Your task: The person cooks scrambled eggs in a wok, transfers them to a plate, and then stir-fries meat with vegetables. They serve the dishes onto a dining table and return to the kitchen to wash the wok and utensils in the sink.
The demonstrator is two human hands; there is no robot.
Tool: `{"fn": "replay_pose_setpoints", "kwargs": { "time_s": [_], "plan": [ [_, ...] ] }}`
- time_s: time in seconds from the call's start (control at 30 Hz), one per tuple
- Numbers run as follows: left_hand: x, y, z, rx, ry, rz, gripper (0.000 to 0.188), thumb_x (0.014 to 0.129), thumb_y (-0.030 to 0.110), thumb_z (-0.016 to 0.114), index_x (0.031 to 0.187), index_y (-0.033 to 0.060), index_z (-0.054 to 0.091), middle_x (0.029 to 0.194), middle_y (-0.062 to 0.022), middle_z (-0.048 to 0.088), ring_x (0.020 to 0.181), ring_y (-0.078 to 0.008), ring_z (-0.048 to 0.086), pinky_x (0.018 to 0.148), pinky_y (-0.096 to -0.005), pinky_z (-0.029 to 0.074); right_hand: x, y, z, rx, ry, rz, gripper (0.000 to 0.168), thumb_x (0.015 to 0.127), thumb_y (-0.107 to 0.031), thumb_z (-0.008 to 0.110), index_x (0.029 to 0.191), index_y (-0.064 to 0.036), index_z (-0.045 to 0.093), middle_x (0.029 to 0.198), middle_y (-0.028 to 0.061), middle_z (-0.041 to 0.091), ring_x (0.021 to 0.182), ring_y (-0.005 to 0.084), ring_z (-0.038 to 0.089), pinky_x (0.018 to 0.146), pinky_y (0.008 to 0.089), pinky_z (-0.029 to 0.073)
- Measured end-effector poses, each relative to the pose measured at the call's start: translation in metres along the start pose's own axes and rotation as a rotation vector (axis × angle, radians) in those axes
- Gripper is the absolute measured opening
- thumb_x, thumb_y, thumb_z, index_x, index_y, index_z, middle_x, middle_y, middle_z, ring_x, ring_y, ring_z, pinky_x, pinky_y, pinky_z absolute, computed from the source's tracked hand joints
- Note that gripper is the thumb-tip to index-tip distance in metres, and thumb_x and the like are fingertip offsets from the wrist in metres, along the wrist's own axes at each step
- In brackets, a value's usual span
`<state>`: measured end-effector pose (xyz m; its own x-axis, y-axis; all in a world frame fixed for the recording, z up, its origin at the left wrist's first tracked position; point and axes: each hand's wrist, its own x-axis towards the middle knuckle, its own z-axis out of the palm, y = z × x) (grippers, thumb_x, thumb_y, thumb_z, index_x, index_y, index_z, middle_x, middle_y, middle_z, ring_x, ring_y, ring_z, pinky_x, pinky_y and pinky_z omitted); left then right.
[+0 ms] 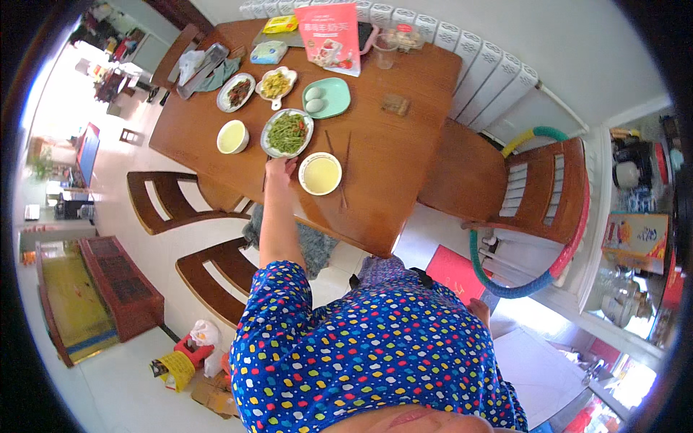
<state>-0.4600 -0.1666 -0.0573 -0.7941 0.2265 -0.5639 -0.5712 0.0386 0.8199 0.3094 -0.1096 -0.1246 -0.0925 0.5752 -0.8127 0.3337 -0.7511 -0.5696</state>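
Note:
My left hand (pixel 280 166) reaches over the near edge of the wooden dining table (pixel 400 157), at the near rim of a plate of green vegetables (pixel 287 132). A thin dark stick (pixel 265 178), probably a chopstick, shows beside my wrist; whether my fingers grip it or the plate is hidden. Just right of the hand stands a bowl of pale yellow liquid (pixel 320 173), with a pair of chopsticks (pixel 345 168) around its right side. A second such bowl (pixel 233 136) is farther left. My right hand (pixel 479 310) hangs low at my side, partly hidden by my clothing.
Beyond the vegetables are a green tray (pixel 338 97) with two eggs, a dish of yellow food (pixel 275 85) and an oval plate of dark food (pixel 236 93). A pink pouch (pixel 330 40) stands behind. Wooden chairs (pixel 216 276) flank the table; a hoop (pixel 520 289) hangs on one.

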Motion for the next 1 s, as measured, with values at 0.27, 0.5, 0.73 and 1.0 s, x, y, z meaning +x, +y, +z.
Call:
{"fn": "replay_pose_setpoints", "kwargs": {
  "time_s": [0.27, 0.5, 0.73, 1.0],
  "plan": [
    [-0.025, 0.049, -0.060, 0.346, 0.189, 0.261, 0.011, 0.084, 0.016, 0.061, 0.088, 0.0064, 0.064, 0.064, 0.0010, 0.050, 0.053, -0.0094, 0.043, 0.042, -0.0266, 0.032, -0.008, 0.000, -0.010, -0.155, 0.014, -0.089, 0.031, 0.084, -0.011, 0.057, 0.112, 0.003, 0.058, 0.075, 0.0110, 0.066, 0.060, 0.0163, 0.063, 0.051, 0.0268, 0.049],
    [-0.211, 0.069, 0.014, 0.130, -0.053, 0.539, 0.037, 0.086, 0.014, 0.063, 0.121, 0.0046, 0.053, 0.106, -0.0032, 0.059, 0.094, -0.0144, 0.055, 0.080, -0.0273, 0.043, -0.022, -0.017, -0.033, -0.690, 0.117, -0.093, 0.024, 0.078, -0.019, 0.061, 0.094, -0.003, 0.069, 0.085, 0.0155, 0.068, 0.083, 0.0237, 0.067, 0.075, 0.0366, 0.052],
    [-0.290, 0.039, 0.076, 1.319, -0.597, 0.427, 0.056, 0.079, 0.019, 0.069, 0.129, 0.0048, 0.049, 0.107, -0.0099, 0.061, 0.094, -0.0181, 0.058, 0.083, -0.0317, 0.048, 0.007, -0.079, -0.029, -1.023, 0.021, -0.354, 0.030, 0.078, -0.021, 0.061, 0.104, -0.006, 0.066, 0.093, 0.0162, 0.067, 0.082, 0.0271, 0.067, 0.074, 0.0374, 0.052],
    [-0.323, 0.023, 0.083, 1.568, -0.913, 0.624, 0.057, 0.081, 0.031, 0.065, 0.130, 0.0099, 0.046, 0.118, -0.0163, 0.056, 0.109, -0.0325, 0.055, 0.092, -0.0412, 0.044, -0.010, -0.174, 0.034, -0.864, -0.116, -0.486, 0.029, 0.084, -0.018, 0.062, 0.107, 0.000, 0.063, 0.090, 0.0106, 0.068, 0.078, 0.0168, 0.065, 0.069, 0.0309, 0.053]
  ]
}}
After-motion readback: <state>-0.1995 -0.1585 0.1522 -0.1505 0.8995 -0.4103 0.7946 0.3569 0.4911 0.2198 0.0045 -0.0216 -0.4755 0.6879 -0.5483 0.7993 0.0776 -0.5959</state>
